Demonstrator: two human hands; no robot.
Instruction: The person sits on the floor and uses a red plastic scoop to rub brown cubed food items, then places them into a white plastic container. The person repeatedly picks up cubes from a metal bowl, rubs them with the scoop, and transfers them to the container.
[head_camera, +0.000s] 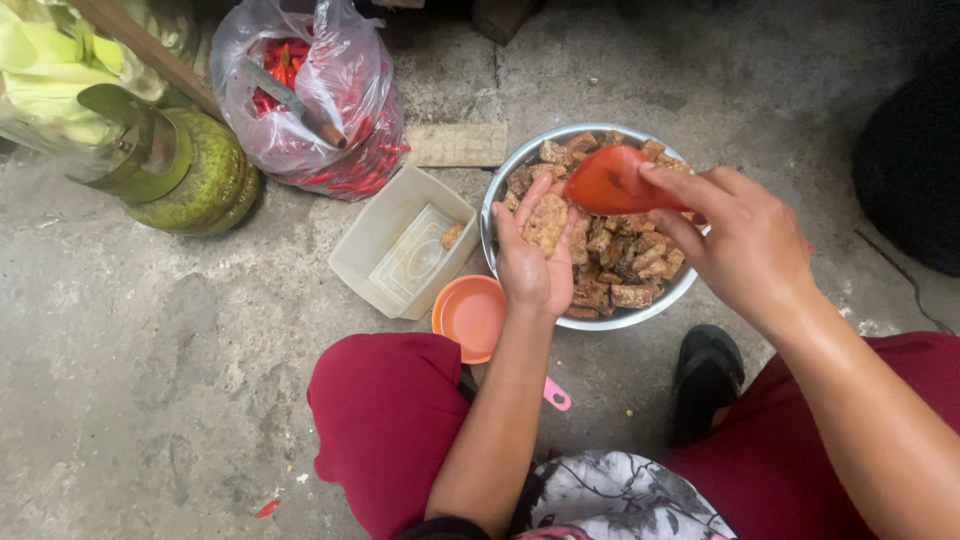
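Observation:
My left hand (532, 262) is palm up over the near rim of a metal bowl (506, 170) and holds a flat brown fried piece (546, 222). My right hand (738, 240) grips a red plastic spoon (608, 182), whose scoop sits just right of the piece in my left palm. The bowl is filled with several brown fried chunks (628, 262). It stands on the concrete floor in front of my knees.
A white plastic tub (372, 262) with one brown chunk stands left of the bowl, beside a small orange bowl (470, 316). Behind are a bag of red chillies (340, 120), a green gas cylinder (200, 175) and a black sandal (706, 376).

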